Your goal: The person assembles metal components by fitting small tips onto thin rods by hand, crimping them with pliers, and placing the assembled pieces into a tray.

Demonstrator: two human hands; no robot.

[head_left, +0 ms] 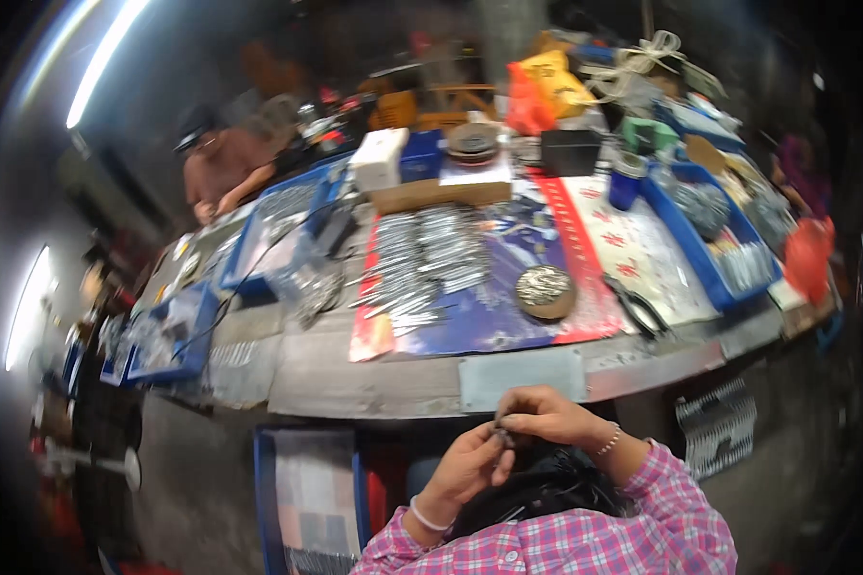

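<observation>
Above my lap, just off the table's front edge, my left hand (467,468) and my right hand (548,418) meet with fingers pinched together. Between the fingertips is something small and dark, too small and covered to name. Beyond them on the table lie rows of thin silvery metal rods (427,251). A round dish of small metal pieces (544,286) sits to the right of the rods. Pliers with dark handles (640,307) rest farther right, near the front edge.
Blue trays (692,259) stand at the table's right, with others to the left. A white box (379,159) and a stack of discs (473,146) are at the back. An open blue drawer (265,498) is beside my left arm. Another person (230,168) sits far left.
</observation>
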